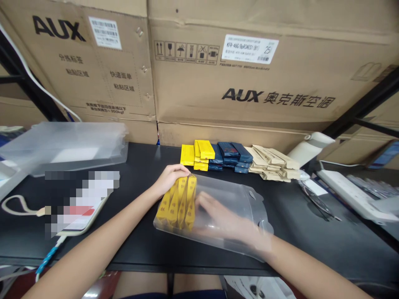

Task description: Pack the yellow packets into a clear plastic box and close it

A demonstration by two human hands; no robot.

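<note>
A clear frosted plastic bag [230, 187] lies slanted on the black table, its scalloped mouth with button-like tabs facing right. Several yellow packets [177, 203] stand side by side at its closed left end. My left hand [173, 176] is closed over the bag's upper left corner, from outside, against the packets' top. Through the mouth, my right hand [218, 214] reaches inside the bag. Its fingers, blurred by the plastic, look bent and apart beside the rightmost yellow packet; whether they press on it I cannot tell.
Behind the bag stand stacks of yellow packets [202, 153], dark blue packets [232, 155] and beige packets [274, 162]. A white bottle [311, 149] leans at back right near a power strip [349, 193]. At left are more plastic bags [90, 145] and a phone [84, 211] on a cable. Cardboard boxes [193, 95] wall the back.
</note>
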